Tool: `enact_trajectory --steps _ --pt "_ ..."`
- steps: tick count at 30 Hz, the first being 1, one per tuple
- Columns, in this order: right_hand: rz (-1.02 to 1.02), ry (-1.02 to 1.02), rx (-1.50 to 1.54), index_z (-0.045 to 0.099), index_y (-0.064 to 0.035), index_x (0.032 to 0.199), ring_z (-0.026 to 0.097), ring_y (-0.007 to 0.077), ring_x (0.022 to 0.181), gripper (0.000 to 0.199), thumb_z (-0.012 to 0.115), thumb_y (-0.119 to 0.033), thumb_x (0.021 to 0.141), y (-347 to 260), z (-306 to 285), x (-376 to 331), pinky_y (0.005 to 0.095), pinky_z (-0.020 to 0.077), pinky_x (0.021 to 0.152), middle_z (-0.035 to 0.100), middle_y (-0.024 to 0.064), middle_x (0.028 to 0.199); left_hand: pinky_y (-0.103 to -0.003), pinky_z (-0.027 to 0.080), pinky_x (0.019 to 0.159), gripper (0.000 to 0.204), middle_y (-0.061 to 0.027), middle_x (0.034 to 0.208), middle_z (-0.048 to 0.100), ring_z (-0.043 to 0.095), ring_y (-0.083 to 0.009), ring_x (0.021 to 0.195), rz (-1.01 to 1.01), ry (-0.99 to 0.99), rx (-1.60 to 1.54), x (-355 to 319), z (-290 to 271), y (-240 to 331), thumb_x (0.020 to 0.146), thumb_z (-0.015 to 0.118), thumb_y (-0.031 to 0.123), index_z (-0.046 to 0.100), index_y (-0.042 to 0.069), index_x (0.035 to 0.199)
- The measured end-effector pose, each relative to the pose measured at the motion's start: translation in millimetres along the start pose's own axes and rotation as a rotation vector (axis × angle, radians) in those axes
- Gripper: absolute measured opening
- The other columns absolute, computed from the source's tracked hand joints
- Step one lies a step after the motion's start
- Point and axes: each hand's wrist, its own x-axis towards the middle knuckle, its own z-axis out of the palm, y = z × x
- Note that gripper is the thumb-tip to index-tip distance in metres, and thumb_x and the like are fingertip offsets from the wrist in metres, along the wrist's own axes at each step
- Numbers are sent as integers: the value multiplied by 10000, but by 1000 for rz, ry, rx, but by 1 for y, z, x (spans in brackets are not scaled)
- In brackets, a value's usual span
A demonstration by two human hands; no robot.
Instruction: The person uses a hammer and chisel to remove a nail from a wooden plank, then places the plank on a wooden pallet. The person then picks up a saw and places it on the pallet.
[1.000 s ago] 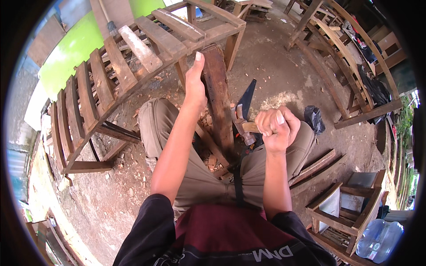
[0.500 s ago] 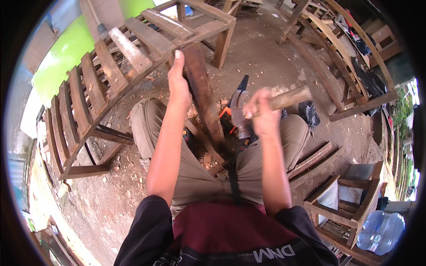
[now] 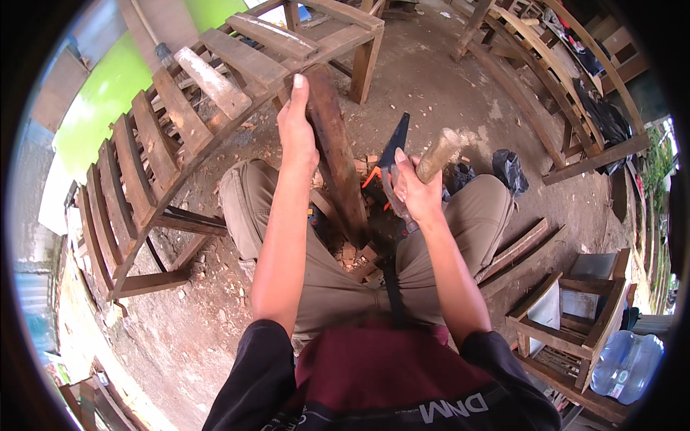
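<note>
My left hand (image 3: 297, 136) is closed round the upper part of a dark wooden beam (image 3: 339, 164), its thumb along the near side. The beam stands tilted between my knees, its lower end near my lap. In my right hand (image 3: 419, 188) is a hammer (image 3: 440, 153), gripped close to its head. Its wooden handle points up and away to the right. My fingers partly cover the metal head. Behind the hammer lies a handsaw (image 3: 395, 147) with a black blade and orange on its handle.
A slatted wooden bench (image 3: 162, 190) curves along the left. Wood chips litter the dirt floor (image 3: 208, 323). Black plastic bags (image 3: 509, 172) lie beyond my right knee. Two loose wood strips (image 3: 517, 251), a wooden frame (image 3: 568, 316) and a clear water jug (image 3: 627, 366) are at the right.
My right hand has turned and drawn slightly down with the hammer, whose handle now points more upward. My left hand still holds the beam. The whole view has shifted slightly.
</note>
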Motion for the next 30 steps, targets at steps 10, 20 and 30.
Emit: enact_trajectory --steps 10,20,30 --pt "-37 -238 204 394 -86 661 297 83 391 365 577 -135 973 -20 38 -14 272 269 410 325 -20 500 -318 488 815 681 -117 1037 658 615 -169 899 -80 -57 -12 -22 25 -14 905 635 580 628 -65 1123" --pt "-294 -306 282 365 -78 619 323 60 450 379 565 -33 938 -34 31 -16 250 264 436 392 -15 530 -351 496 847 706 -110 1130 630 616 -210 955 -174 -188 -85 -31 33 3 949 507 631 574 6 1270" --pt "-353 -344 209 389 -84 642 305 77 403 355 529 -89 968 -92 18 -15 263 271 402 357 -10 493 -434 496 841 660 -125 1061 621 595 -259 962 -209 -93 -161 -23 24 -4 960 460 635 573 40 1225"
